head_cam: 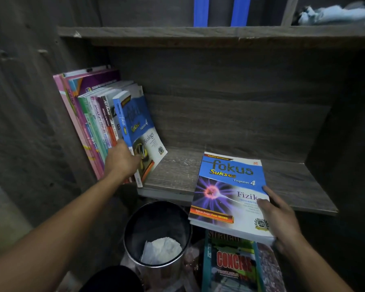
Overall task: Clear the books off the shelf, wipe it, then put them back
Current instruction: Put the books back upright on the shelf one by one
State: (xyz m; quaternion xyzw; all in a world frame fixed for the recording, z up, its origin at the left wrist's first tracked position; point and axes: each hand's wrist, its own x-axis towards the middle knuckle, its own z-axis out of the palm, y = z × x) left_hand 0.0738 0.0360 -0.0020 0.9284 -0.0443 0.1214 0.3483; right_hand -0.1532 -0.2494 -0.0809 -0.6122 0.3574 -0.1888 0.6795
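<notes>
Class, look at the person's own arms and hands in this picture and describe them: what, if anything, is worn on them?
The left hand and the right hand are bare: no gloves, and no rings that this dim picture shows. The left forearm and the right forearm are bare too, with no sleeve, watch or bracelet in view down to the frame's edge.

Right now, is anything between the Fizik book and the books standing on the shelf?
Nothing visible: only bare shelf board lies between the Fizik book in the right hand and the leaning Biologi book.
</notes>
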